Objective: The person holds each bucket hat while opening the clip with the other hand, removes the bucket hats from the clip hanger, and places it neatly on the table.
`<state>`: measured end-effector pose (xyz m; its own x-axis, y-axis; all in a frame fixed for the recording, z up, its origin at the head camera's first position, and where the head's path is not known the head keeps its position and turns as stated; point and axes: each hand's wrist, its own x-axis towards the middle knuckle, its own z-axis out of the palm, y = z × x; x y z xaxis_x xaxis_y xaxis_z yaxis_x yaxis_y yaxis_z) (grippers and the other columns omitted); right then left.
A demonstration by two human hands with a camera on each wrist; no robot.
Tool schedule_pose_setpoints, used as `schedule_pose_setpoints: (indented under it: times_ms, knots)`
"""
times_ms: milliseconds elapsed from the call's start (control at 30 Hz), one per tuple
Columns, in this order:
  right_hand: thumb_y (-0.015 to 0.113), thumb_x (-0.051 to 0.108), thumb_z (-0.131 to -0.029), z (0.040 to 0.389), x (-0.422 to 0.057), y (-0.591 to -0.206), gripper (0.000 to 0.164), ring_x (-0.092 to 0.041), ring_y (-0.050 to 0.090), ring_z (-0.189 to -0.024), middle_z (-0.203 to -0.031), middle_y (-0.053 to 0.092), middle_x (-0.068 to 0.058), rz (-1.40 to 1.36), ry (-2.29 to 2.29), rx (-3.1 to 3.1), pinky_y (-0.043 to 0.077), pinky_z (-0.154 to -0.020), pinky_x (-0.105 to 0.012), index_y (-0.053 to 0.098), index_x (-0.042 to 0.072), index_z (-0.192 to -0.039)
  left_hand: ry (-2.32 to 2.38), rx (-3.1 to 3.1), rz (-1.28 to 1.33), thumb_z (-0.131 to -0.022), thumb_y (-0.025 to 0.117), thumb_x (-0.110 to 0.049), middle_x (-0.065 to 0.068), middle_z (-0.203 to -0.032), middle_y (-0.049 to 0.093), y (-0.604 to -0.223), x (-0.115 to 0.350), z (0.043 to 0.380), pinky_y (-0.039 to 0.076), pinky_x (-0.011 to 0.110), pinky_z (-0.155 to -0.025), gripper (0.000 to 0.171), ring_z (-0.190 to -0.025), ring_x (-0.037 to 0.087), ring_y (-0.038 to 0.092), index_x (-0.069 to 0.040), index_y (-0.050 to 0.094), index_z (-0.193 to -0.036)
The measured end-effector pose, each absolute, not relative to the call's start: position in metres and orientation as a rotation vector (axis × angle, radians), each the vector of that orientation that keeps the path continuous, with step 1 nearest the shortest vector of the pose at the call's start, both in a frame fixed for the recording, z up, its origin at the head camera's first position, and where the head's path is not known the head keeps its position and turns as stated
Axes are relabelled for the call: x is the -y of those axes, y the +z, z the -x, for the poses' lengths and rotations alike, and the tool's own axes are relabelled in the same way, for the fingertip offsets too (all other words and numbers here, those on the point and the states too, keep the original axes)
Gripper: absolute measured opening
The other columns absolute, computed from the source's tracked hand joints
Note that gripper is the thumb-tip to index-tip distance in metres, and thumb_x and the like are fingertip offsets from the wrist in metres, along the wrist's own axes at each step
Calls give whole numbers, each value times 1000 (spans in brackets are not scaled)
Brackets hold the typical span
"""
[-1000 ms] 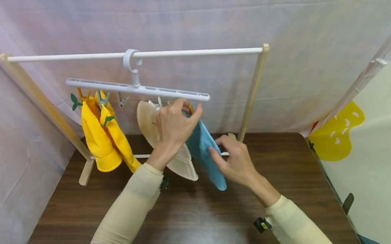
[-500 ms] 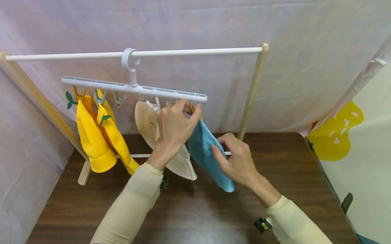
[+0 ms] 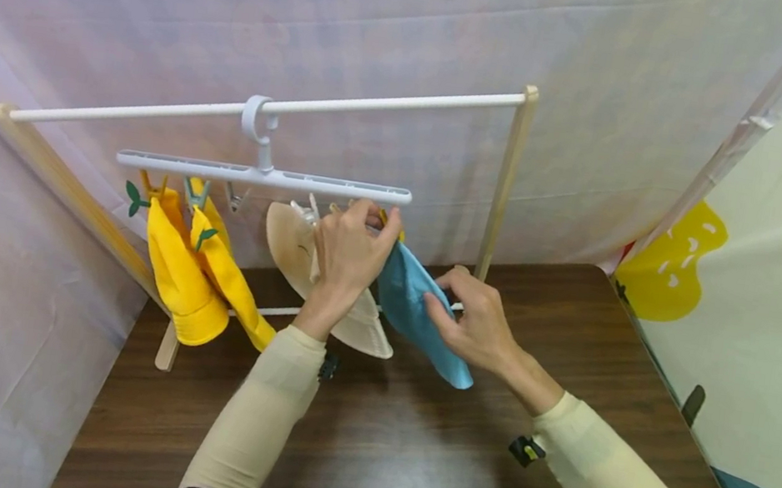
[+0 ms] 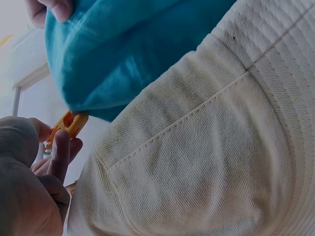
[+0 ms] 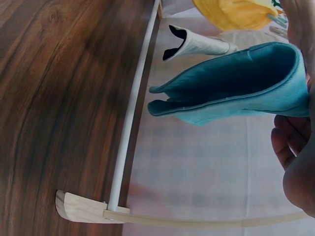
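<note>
My left hand (image 3: 352, 251) pinches a yellow-orange clothespin (image 4: 74, 124) below the right end of a white clip hanger (image 3: 324, 185). In the left wrist view, the clothespin's tip is at the crown of a blue cloth hat (image 3: 419, 311). My right hand (image 3: 474, 320) holds that hat by its side, thumb on the near face. The hat hangs folded, its opening downward, as the right wrist view shows. Beside it a cream hat (image 4: 197, 157) hangs from a pale clip, partly behind my left hand and wrist.
Two yellow hats (image 3: 184, 281) with green leaf tips hang from clips at the hanger's left. A bare metal clip (image 3: 236, 197) is between them and the cream hat. The hanger hooks over the white rod (image 3: 397, 104) of a wooden-legged rack on a brown table (image 3: 388, 463).
The hanger has shifted slightly left with the yellow and cream hats. The blue hat's lower edge has swung right, and more of the yellow clothespin shows. Both hands stay nearly in place.
</note>
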<state>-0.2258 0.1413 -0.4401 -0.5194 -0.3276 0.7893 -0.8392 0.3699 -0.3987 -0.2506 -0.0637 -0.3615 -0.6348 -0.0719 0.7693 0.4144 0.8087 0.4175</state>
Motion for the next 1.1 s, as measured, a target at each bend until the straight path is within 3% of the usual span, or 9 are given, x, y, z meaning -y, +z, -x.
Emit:
schedule_pose_setpoints:
  times_ms: [333, 767, 1100]
  knots:
    - [72, 9, -87, 224, -145, -447, 4, -9, 54, -63, -77, 64, 0, -963, 1061, 2076, 45, -52, -26, 68, 10, -89, -741, 2136, 250, -93, 69, -31, 4, -75, 80, -362, 65, 253, 50, 38, -50, 28, -54, 24, 67, -9, 74, -78]
    - [72, 8, -86, 222, -149, -448, 6, -9, 56, -66, -79, 68, 1, -971, 1069, 2125, 50, -54, -36, 69, 11, -90, -796, 2149, 260, -94, 70, -37, 3, -77, 81, -361, 67, 253, 48, 32, -46, 31, -53, 17, 69, -8, 74, -82]
    - [72, 12, -88, 221, -150, -450, 3, -10, 58, -68, -79, 67, 1, -980, 1065, 2106, 51, -57, -35, 69, 10, -89, -845, 2159, 256, -95, 69, -40, 2, -77, 81, -359, 66, 252, 50, 30, -47, 34, -57, 15, 72, -8, 74, -84]
